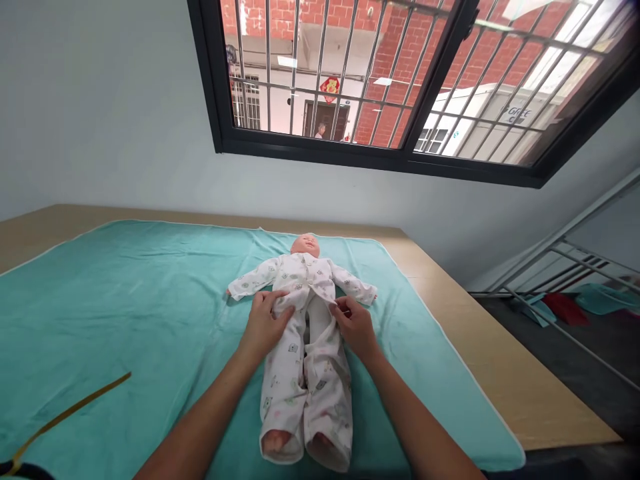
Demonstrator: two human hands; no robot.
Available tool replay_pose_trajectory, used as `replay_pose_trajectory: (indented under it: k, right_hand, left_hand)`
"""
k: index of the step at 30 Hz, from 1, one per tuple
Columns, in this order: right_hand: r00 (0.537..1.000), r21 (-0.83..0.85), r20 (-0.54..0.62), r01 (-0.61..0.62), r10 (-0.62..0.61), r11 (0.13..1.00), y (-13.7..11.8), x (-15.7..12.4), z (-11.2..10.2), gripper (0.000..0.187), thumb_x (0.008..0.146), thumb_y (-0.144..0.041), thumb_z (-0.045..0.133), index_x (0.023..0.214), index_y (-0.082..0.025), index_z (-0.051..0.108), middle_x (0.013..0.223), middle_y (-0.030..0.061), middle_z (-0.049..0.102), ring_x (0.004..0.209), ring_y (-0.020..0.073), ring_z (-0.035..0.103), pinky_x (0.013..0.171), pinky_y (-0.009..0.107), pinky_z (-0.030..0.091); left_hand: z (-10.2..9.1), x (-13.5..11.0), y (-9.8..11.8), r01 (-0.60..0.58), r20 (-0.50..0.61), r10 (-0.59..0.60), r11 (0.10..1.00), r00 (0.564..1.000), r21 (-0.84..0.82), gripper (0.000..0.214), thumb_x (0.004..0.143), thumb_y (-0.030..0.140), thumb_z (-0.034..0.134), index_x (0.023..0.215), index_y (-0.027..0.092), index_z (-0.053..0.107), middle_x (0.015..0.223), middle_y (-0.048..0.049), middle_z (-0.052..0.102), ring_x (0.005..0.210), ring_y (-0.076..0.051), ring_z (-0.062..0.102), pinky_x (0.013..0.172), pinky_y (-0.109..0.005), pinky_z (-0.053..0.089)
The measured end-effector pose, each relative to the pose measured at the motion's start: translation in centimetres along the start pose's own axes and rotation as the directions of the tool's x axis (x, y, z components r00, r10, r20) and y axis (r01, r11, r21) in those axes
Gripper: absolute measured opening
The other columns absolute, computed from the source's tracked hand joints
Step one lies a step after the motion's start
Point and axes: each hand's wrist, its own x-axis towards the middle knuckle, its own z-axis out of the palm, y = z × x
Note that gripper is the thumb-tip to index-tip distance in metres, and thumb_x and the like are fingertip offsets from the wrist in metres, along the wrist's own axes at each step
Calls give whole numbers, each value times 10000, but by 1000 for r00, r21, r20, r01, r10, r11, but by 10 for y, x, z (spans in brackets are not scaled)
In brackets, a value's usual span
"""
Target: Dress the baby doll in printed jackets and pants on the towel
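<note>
Table (500, 360) biggest, bare strip and long edge right of right fingers. Teal sheet (150, 300) on it: widest open room left of left fingers, narrower on right. Doll (306, 245) lies on sheet, face up, head beyond the fingers, legs nearer than them. Printed suit (285, 363) on doll, front gap showing between the fingers and lower down. Left hand (267, 323): thumb and forefinger tips apart on waist cloth; can't tell if any is pinched. Right hand (355, 327): fingertips together, look clamped on front flap (320, 292). Step in hand, judged: handling suit front at waist. Next move probably calls for light pinch, thin flap edge controlled, rest lying flat.
</note>
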Motion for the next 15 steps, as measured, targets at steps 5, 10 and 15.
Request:
replay_pose_trajectory:
  k: [5, 10, 15]
  right_hand:
    - [930, -134, -133, 325, -342, 936, -20, -12, 1, 154, 923, -271, 523, 790, -192, 526, 815, 28, 546, 773, 167, 519, 735, 300, 436]
    - [916, -257, 179, 395, -358, 882, -8, -31, -13, 148, 942, -226, 468, 798, -204, 493, 788, 19, 516, 739, 168, 491, 705, 301, 418]
    - [959, -134, 197, 231, -202, 964, -1, -34, -9, 122, 922, -273, 488, 823, -204, 499, 895, 34, 520, 816, 173, 508, 744, 305, 443]
  left_hand:
    - [2, -1, 7, -129, -189, 139, 990, 972, 63, 240, 956, 283, 466, 1010, 174, 672, 924, -64, 599, 891, -206, 584, 821, -354, 502]
    - [-7, -8, -5, -193, -143, 204, 977, 968, 88, 285, 952, 275, 456, 1082, 170, 687, 909, -67, 551, 852, -201, 572, 809, -354, 504]
    - [-14, -23, -17, -108, 52, 109, 994, 993, -11, 340, 922, 267, 447, 1184, 188, 650, 968, -77, 598, 918, -217, 595, 860, -385, 501]
